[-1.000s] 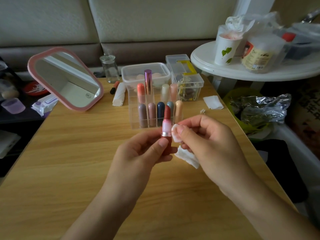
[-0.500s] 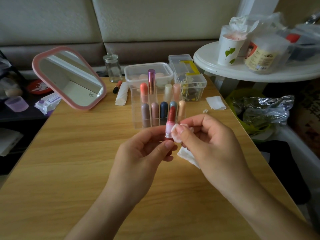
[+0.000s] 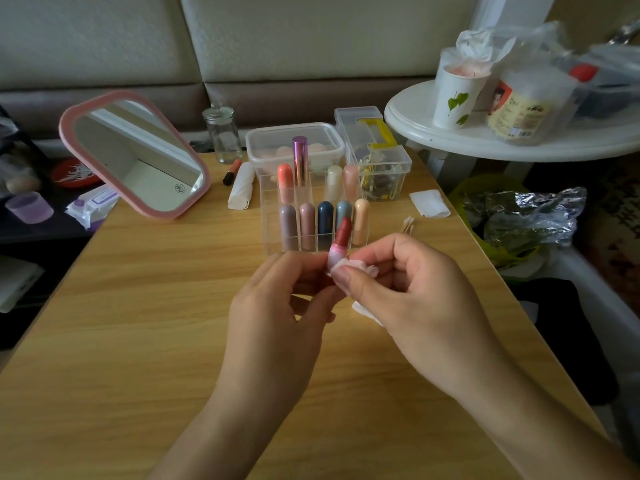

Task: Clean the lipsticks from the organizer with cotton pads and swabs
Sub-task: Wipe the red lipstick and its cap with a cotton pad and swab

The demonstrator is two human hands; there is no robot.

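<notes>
- The lipstick point(image 3: 341, 237) is a slant-tipped red bullet rising from a glossy, translucent pink tube; it tilts slightly right, held above the middle of the tabletop point(image 3: 138, 341), just in front of the organizer point(image 3: 270, 216)
- The left hand point(image 3: 277, 323) has its fingers curled round the lower tube, thumb and fingertips pinching it, so the base is hidden
- The right hand point(image 3: 415, 299) pinches a soft, crumpled white cotton pad point(image 3: 360, 266) between thumb and forefinger and presses it against the pink tube just under the bullet; the fluffy edge looks faintly pink (a white scrap also shows below the palm, and whether it is the same pad cannot be told)
- The organizer is a clear, hard plastic box of square cells near the tabletop's far edge, holding rounded matte capsules in mauve, pink, navy, grey-blue and peach, with coral, cream and pale pink ones and a tall metallic purple tube behind; the held lipstick covers part of the grey-blue one
- The tabletop is smooth, light wood grain
- A pink-framed mirror point(image 3: 135, 154) with rounded corners leans near the far left corner; a lidded glass jar point(image 3: 223, 133) and a translucent lidded box point(image 3: 294, 140) stand along the far edge
- A few cotton swabs point(image 3: 408, 224) and a folded white pad point(image 3: 429, 202) lie near the right edge
- Beyond that edge, a round white side table point(image 3: 485, 140) bears a leaf-printed paper cup point(image 3: 457, 95)
</notes>
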